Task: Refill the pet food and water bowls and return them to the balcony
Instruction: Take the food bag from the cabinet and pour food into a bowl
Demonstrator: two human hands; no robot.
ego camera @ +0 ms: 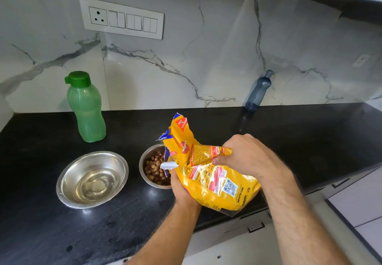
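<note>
A yellow pet food bag (pixel 217 184) is held over the black counter (pixel 41 233), its torn top pointing left and up. My left hand (pixel 182 188) grips the bag from underneath at its left side. My right hand (pixel 246 157) pinches the folded upper part of the bag. Behind the bag's mouth a steel bowl (pixel 147 161) holds brown kibble; the bag hides its right half. To its left a larger steel bowl (pixel 93 179) contains clear water.
A green bottle (pixel 85 107) with a green cap stands at the back left of the counter. A grey bottle (pixel 258 91) stands against the marble wall at the back right. A switch panel (pixel 122 18) is on the wall. White drawers (pixel 361 202) lie below right.
</note>
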